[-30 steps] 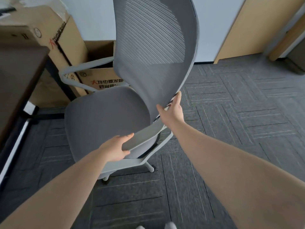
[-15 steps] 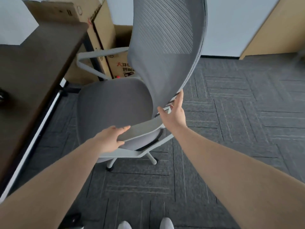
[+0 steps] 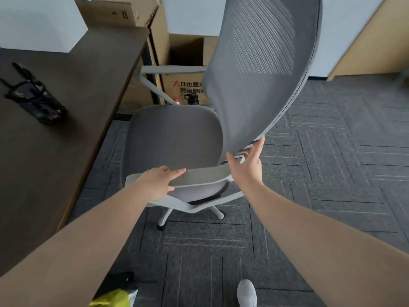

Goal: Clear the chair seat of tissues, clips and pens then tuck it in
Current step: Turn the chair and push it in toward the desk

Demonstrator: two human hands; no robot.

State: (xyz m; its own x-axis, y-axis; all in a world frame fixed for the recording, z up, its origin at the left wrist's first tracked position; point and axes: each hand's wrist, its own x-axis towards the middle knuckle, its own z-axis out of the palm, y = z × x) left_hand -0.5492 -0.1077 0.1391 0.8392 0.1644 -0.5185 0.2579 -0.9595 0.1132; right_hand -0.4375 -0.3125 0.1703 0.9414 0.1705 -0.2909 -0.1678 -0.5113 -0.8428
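We see the dark brown surface [image 3: 55, 134] on the left and grey carpet tiles [image 3: 332, 169] underfoot. Beside the surface stands the chair [image 3: 261, 69], with a tall grey mesh back, white frame and armrests. Its padded grey seat [image 3: 174, 134] is bare and not yet under the surface. Our left hand [image 3: 158, 182] grips the near armrest [image 3: 199, 177]; our right hand [image 3: 246, 165], fingers spread, grasps the back's lower edge. A black mesh pen holder [image 3: 35, 100] lies on the surface.
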